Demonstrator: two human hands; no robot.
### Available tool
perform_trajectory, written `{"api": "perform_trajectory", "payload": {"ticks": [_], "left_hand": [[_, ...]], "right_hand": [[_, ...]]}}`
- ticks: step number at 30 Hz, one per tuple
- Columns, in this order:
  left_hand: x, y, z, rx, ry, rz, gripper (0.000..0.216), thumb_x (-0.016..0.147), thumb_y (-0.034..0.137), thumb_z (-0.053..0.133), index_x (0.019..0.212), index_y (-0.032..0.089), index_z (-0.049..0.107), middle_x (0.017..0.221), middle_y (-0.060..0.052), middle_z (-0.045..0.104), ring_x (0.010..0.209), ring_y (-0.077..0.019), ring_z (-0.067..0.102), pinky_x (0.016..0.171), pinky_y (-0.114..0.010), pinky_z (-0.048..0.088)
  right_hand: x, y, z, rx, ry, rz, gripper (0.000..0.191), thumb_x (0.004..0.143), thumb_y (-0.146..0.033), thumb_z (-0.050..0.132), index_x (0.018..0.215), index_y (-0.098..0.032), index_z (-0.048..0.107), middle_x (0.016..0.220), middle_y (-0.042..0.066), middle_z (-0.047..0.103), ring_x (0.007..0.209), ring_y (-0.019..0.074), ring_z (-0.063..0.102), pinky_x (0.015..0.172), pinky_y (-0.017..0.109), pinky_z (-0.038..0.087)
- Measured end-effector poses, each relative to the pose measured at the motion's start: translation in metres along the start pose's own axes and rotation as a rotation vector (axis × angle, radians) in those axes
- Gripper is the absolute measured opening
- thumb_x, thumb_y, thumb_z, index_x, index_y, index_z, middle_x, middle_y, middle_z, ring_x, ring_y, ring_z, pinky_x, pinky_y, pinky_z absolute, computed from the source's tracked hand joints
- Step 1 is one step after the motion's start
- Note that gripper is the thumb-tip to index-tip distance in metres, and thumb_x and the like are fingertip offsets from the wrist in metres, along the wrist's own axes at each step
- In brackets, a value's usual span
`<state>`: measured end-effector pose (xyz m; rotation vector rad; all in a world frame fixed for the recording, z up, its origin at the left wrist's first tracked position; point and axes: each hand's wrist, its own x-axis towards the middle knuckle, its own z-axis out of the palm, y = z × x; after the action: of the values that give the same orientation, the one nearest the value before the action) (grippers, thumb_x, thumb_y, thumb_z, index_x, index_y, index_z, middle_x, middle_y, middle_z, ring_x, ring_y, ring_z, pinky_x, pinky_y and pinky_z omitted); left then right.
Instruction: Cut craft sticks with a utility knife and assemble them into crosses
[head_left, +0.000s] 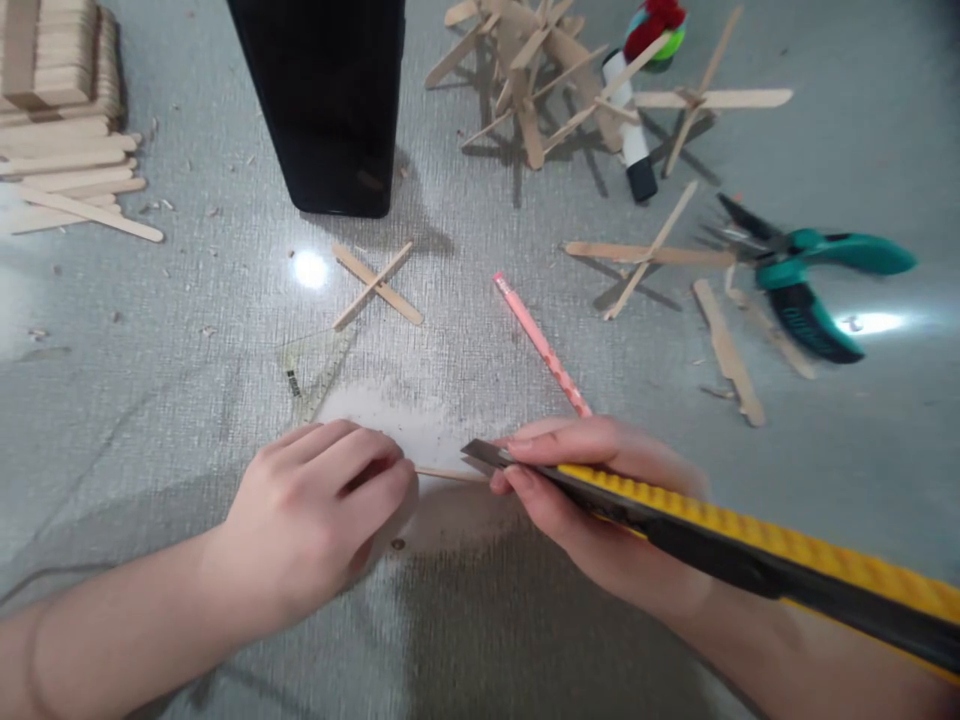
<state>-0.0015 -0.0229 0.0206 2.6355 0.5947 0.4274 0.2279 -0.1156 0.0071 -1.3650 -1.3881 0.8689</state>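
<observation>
left hand [322, 500] pinched the thin stick [450, 474], lower centre; right hand [592, 490] clenched the yellow knife [750, 545]. Stick looked light and snappy, best held close by the knife.

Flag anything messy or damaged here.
The grey textured mat has a whitish scuffed patch around the thin wooden stick by the yellow-and-black utility knife; small wood chips lie scattered beside the stacked flat wooden sticks at upper left.

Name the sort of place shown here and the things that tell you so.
Probably a hobby craft worktable: stacks of craft sticks, teal pliers and a yellow utility knife.
</observation>
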Motion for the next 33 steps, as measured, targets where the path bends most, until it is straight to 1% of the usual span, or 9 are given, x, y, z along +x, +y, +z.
{"api": "perform_trajectory", "payload": {"ticks": [5,9,11,14,18,22,26,29,33], "left_hand": [[0.003,0.000,-0.003,-0.022,-0.045,0.006,0.017,0.095,0.011,0.055,0.095,0.019,0.070,0.093,-0.003,0.072,0.075,-0.0156,0.065,0.063,-0.030,0.053],[0.005,0.000,-0.005,-0.022,-0.042,-0.006,0.017,0.096,0.013,0.055,0.091,0.020,0.069,0.091,-0.002,0.073,0.073,-0.0142,0.065,0.062,-0.028,0.053],[0.005,-0.001,-0.005,-0.035,-0.045,-0.003,0.018,0.096,0.011,0.055,0.091,0.020,0.069,0.090,-0.002,0.073,0.073,-0.0146,0.066,0.061,-0.028,0.053],[0.004,-0.005,-0.003,-0.061,-0.025,0.018,0.018,0.096,0.010,0.053,0.098,0.017,0.069,0.093,-0.004,0.073,0.079,-0.0162,0.067,0.065,-0.030,0.056],[0.004,-0.010,0.001,-0.019,-0.004,0.084,0.018,0.096,0.011,0.056,0.109,0.011,0.069,0.102,-0.011,0.072,0.089,-0.0221,0.067,0.074,-0.038,0.059],[0.005,-0.013,0.003,-0.072,0.004,0.067,0.017,0.092,0.010,0.063,0.108,0.010,0.069,0.100,-0.011,0.070,0.088,-0.0214,0.065,0.074,-0.036,0.057],[0.007,-0.014,0.005,-0.146,-0.016,0.053,0.011,0.092,0.009,0.062,0.099,0.011,0.071,0.097,-0.010,0.069,0.087,-0.0196,0.061,0.076,-0.034,0.054],[0.007,-0.017,0.007,-0.214,-0.032,0.018,0.016,0.094,0.006,0.058,0.094,0.014,0.073,0.093,-0.007,0.068,0.083,-0.0167,0.058,0.073,-0.031,0.050],[0.008,-0.019,0.010,-0.294,-0.031,-0.025,0.022,0.092,0.002,0.056,0.093,0.015,0.074,0.093,-0.006,0.067,0.083,-0.0163,0.057,0.072,-0.030,0.048]], "right_hand": [[0.003,-0.003,0.001,0.026,0.001,0.010,0.022,0.087,-0.006,0.067,0.099,-0.025,0.069,0.082,-0.001,0.075,0.063,0.0126,0.072,0.054,0.023,0.059],[0.005,-0.006,0.002,0.062,-0.008,0.015,0.021,0.088,-0.006,0.065,0.098,-0.025,0.068,0.079,-0.001,0.074,0.062,0.0133,0.072,0.050,0.023,0.057],[0.005,-0.006,0.002,0.062,-0.012,0.022,0.022,0.088,-0.005,0.064,0.098,-0.024,0.068,0.079,-0.001,0.074,0.063,0.0129,0.072,0.050,0.022,0.057],[0.003,-0.004,0.000,0.048,-0.005,0.018,0.022,0.088,-0.005,0.066,0.099,-0.024,0.068,0.080,-0.001,0.074,0.064,0.0119,0.072,0.053,0.021,0.057],[0.002,-0.001,-0.001,0.009,-0.005,0.014,0.022,0.087,-0.006,0.068,0.100,-0.024,0.068,0.085,0.000,0.075,0.069,0.0128,0.073,0.060,0.023,0.060],[0.007,-0.003,0.001,-0.032,-0.097,-0.042,0.023,0.088,-0.005,0.065,0.100,-0.025,0.068,0.084,0.002,0.076,0.070,0.0142,0.073,0.060,0.025,0.061],[0.013,-0.006,0.002,-0.085,-0.188,-0.081,0.025,0.088,-0.004,0.063,0.101,-0.025,0.068,0.083,0.003,0.076,0.069,0.0148,0.073,0.061,0.026,0.060],[0.015,-0.005,0.005,-0.131,-0.211,-0.114,0.023,0.089,-0.004,0.063,0.100,-0.024,0.067,0.083,0.002,0.076,0.069,0.0141,0.073,0.061,0.025,0.060],[0.015,-0.003,0.009,-0.173,-0.265,-0.203,0.023,0.088,-0.004,0.063,0.100,-0.022,0.065,0.079,0.001,0.074,0.065,0.0114,0.070,0.058,0.023,0.057]]}}
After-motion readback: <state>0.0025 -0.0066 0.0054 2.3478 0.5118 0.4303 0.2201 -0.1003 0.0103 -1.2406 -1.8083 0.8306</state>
